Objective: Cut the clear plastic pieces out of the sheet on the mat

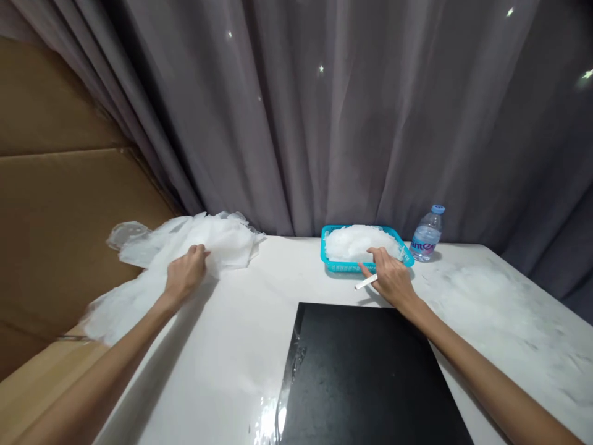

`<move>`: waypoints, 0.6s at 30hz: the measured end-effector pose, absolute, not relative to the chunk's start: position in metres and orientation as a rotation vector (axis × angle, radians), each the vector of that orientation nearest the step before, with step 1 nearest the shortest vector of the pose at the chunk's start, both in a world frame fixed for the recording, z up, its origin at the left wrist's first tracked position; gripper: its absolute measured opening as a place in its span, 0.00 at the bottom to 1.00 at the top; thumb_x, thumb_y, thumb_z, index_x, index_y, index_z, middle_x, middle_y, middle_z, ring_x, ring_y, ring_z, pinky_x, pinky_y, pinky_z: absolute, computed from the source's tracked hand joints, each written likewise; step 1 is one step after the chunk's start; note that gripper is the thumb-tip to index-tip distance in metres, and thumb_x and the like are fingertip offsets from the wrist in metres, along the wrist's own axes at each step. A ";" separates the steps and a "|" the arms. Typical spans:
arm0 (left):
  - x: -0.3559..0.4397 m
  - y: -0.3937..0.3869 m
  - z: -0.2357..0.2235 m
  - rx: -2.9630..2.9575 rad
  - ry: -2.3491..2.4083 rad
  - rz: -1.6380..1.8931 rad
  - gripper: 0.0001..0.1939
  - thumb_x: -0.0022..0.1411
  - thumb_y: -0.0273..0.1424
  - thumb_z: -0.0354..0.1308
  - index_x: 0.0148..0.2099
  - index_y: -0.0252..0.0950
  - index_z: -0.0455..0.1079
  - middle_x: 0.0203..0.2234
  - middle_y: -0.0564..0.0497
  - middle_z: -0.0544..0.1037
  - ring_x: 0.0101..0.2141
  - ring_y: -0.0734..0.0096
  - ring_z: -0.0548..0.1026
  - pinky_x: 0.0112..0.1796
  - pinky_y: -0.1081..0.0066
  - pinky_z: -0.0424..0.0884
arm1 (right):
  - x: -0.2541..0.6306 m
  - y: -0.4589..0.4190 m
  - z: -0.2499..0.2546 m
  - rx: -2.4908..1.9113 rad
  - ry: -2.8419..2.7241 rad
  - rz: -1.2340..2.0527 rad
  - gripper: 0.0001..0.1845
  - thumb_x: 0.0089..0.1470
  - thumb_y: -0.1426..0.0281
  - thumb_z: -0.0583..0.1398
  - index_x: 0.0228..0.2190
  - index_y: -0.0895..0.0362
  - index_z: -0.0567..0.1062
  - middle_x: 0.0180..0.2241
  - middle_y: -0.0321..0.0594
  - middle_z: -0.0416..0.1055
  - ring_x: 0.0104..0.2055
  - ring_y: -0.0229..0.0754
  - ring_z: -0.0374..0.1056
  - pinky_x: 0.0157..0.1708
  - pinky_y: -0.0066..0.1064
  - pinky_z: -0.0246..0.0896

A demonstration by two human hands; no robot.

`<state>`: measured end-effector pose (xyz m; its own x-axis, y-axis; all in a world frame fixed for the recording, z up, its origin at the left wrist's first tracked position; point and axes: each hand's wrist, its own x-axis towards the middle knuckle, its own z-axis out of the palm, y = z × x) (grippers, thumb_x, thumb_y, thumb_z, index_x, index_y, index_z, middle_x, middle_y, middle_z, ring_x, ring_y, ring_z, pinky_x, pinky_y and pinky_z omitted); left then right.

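My left hand is at the left, its fingers pinched together on a thin white sheet at the edge of a crumpled pile of translucent white sheets. My right hand grips a short, flat white stick, which points down and to the left. Its fingertips are at the front of a blue plastic basket, close to the heaped white material inside. Whether those fingertips touch the heap I cannot tell. Below my right hand lies a flat black board.
A water bottle with a blue cap stands right of the basket. White residue covers the right side of the white table. A grey curtain hangs behind, and cardboard rises at the left. Something wet or shiny glints beside the board.
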<state>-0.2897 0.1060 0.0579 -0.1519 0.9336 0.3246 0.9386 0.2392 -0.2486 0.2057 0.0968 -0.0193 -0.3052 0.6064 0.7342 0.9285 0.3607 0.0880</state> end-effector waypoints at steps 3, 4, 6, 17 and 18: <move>-0.282 0.090 0.056 -1.810 -2.085 0.004 0.16 0.80 0.33 0.43 0.53 0.32 0.69 0.52 0.40 0.77 0.42 0.60 0.80 0.38 0.66 0.73 | 0.205 0.101 -0.023 -1.301 -2.074 -0.701 0.15 0.73 0.65 0.52 0.52 0.62 0.70 0.37 0.46 0.74 0.32 0.46 0.73 0.33 0.33 0.59; -0.278 0.084 0.055 -1.831 -2.080 0.018 0.17 0.80 0.32 0.40 0.52 0.32 0.69 0.51 0.40 0.78 0.41 0.58 0.81 0.36 0.67 0.70 | 0.205 0.102 -0.024 -1.300 -2.089 -0.701 0.16 0.73 0.64 0.51 0.52 0.62 0.70 0.38 0.46 0.74 0.31 0.46 0.73 0.32 0.33 0.59; -0.270 0.072 0.053 -1.870 -2.072 0.060 0.19 0.79 0.33 0.37 0.52 0.32 0.69 0.51 0.38 0.78 0.39 0.56 0.81 0.33 0.66 0.68 | 0.206 0.104 -0.025 -1.311 -2.118 -0.695 0.17 0.73 0.64 0.51 0.53 0.62 0.69 0.39 0.47 0.75 0.31 0.46 0.73 0.31 0.33 0.59; -0.231 0.042 0.070 -1.737 -2.263 0.262 0.30 0.74 0.49 0.46 0.34 0.32 0.77 0.33 0.33 0.83 0.37 0.36 0.82 0.38 0.54 0.73 | 0.209 0.099 -0.020 -1.350 -2.182 -0.677 0.17 0.73 0.63 0.52 0.55 0.61 0.68 0.42 0.47 0.75 0.33 0.47 0.75 0.32 0.34 0.59; -0.233 0.048 0.081 -1.693 -2.276 0.241 0.34 0.72 0.55 0.44 0.35 0.32 0.77 0.33 0.32 0.82 0.37 0.35 0.82 0.38 0.52 0.73 | 0.210 0.099 -0.021 -1.349 -2.182 -0.676 0.17 0.72 0.63 0.53 0.54 0.61 0.68 0.42 0.47 0.75 0.33 0.47 0.75 0.32 0.34 0.60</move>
<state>-0.2326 0.0481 0.0812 -0.2647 0.9550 0.1340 0.9057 0.2939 -0.3055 0.2096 0.0990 -0.0206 -0.3961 0.6683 0.6297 0.9072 0.3908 0.1560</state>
